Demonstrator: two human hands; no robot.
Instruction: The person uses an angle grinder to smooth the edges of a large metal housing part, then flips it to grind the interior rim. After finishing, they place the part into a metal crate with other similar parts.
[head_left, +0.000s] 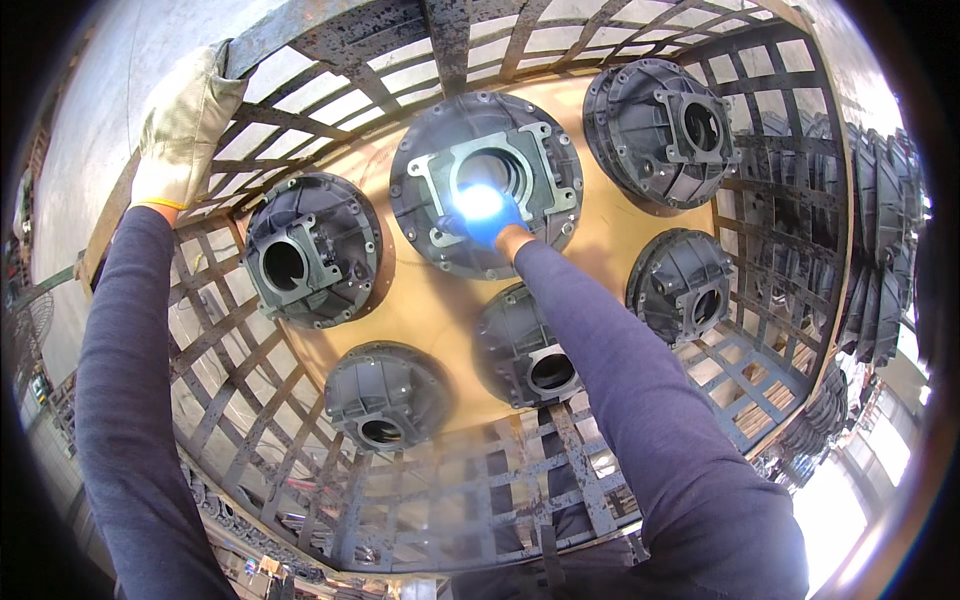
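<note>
The right hand (pixel 487 215) in a blue glove reaches into the crate (pixel 300 400) and closes on the middle casting (pixel 487 180), on its flange just below the bore; glare hides the fingers, so the grip probably clamps. The left hand (pixel 185 125) clasps the crate's top rail (pixel 290 30), left of that casting. A steady brace and a full wrap on the flange seem wise.

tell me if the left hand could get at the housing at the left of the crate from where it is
Probably yes: the left hand grips the crate rim just above that left housing, with open space between them.
</note>
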